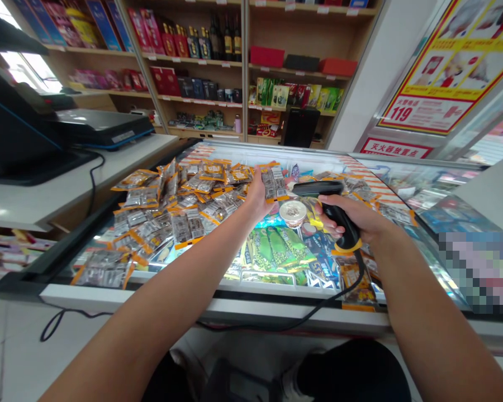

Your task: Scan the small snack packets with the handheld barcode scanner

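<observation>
My left hand (257, 198) is closed on a small snack packet (274, 183) with orange edges, held upright above the glass lid of a chest freezer (251, 310). My right hand (354, 215) grips a black handheld barcode scanner (333, 209) with an orange ring, its head pointed at the packet. The scanner's black cable (318, 310) hangs over the freezer's front edge. Several more of the same packets (171, 212) lie spread over the lid to the left of my left hand.
A white counter (67, 190) to the left carries a black checkout machine (29, 134). Wooden shelves (243, 67) with boxes and bottles stand behind the freezer. A red and yellow poster (452, 67) hangs at the right. Frozen goods show through the glass.
</observation>
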Demonstrator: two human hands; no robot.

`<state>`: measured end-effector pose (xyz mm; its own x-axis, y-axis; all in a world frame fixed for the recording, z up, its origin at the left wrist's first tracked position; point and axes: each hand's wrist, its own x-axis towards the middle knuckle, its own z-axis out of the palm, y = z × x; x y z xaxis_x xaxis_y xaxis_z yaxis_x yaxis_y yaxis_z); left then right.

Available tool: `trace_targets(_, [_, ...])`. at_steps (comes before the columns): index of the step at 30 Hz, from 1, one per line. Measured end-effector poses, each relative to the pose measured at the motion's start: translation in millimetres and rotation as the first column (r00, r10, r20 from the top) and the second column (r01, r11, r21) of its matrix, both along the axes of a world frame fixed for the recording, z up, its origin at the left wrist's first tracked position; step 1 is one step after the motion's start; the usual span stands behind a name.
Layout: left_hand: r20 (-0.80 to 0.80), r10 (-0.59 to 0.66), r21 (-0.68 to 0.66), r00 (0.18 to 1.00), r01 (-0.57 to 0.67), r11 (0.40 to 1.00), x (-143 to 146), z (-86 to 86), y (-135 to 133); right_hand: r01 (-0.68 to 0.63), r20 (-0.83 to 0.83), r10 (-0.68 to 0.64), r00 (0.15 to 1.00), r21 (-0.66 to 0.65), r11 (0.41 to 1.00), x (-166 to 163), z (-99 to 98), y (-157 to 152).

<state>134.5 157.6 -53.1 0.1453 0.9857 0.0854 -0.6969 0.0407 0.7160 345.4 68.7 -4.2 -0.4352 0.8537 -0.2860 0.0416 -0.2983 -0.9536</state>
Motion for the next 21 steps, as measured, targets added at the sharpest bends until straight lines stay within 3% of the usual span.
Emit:
trace_targets(2, [-0.215, 0.131, 0.162, 0.968, -0.097, 0.982, -9, 7.1, 0, 0.079, -0.053, -0.078, 0.995, 0.008, 0.997, 1, 0.7, 2])
trace_targets(3, [-0.344, 0.235, 0.282, 0.909, -0.139, 0.949, -15, 11.2, -1, 0.127, -0.092, -0.126, 0.988, 0.012, 0.992, 1, 1.6, 4])
trace_targets(4, [-0.462, 0.357, 0.410, 0.812, -0.162, 0.898, -22, 14.9, -2, 0.177, -0.137, -0.174, 0.975, 0.013, 0.984, 3, 3.0, 6])
trace_targets(6, [-0.612, 0.578, 0.606, 0.539, -0.150, 0.781, -37, 19.2, -6, 0.268, -0.244, -0.256, 0.936, 0.019, 0.963, 8, 7.9, 9])
trace_targets(9, [-0.700, 0.701, 0.697, 0.139, -0.080, 0.712, -57, 14.2, -6, 0.322, -0.505, -0.291, 0.813, -0.026, 0.946, 19, 19.0, 8])
trace_targets(11, [-0.746, 0.665, 0.665, -0.024, -0.051, 0.745, -66, 6.0, -4, 0.247, -0.748, -0.259, 0.612, -0.130, 0.960, 29, 25.9, 4])
trace_targets(12, [-0.770, 0.635, 0.638, -0.072, -0.045, 0.769, -69, 2.0, -2, 0.159, -0.858, -0.248, 0.450, -0.196, 0.968, 33, 28.2, 2])
trace_targets(14, [-0.791, 0.599, 0.606, -0.124, -0.029, 0.795, -71, -3.1, 0, -0.107, -0.946, -0.323, 0.001, -0.321, 0.941, 42, 30.0, -3])
trace_targets(15, [-0.785, 0.606, 0.613, -0.130, -0.016, 0.790, -70, -3.8, 0, -0.275, -0.870, -0.425, -0.250, -0.357, 0.893, 46, 29.5, -5])
trace_targets(16, [-0.768, 0.629, 0.634, -0.121, -0.002, 0.773, -67, -3.6, -1, -0.455, -0.690, -0.552, -0.468, -0.348, 0.820, 50, 28.4, -8])
trace_targets(17, [-0.745, 0.660, 0.662, -0.100, 0.014, 0.750, -61, -2.6, -2, -0.624, -0.417, -0.677, -0.607, -0.277, 0.731, 52, 26.8, -10])
trace_targets(18, [-0.724, 0.686, 0.685, -0.072, 0.035, 0.727, -52, -1.4, -4, -0.752, -0.104, -0.766, -0.634, -0.146, 0.643, 54, 25.2, -13])
trace_targets(20, [-0.720, 0.694, 0.692, 0.009, 0.087, 0.717, -23, 0.1, -9, -0.821, 0.365, -0.812, -0.456, 0.179, 0.541, 56, 22.1, -15])
trace_targets(21, [-0.744, 0.667, 0.667, 0.046, 0.131, 0.734, -5, 0.0, -11, -0.799, 0.459, -0.807, -0.371, 0.286, 0.530, 57, 20.9, -15])
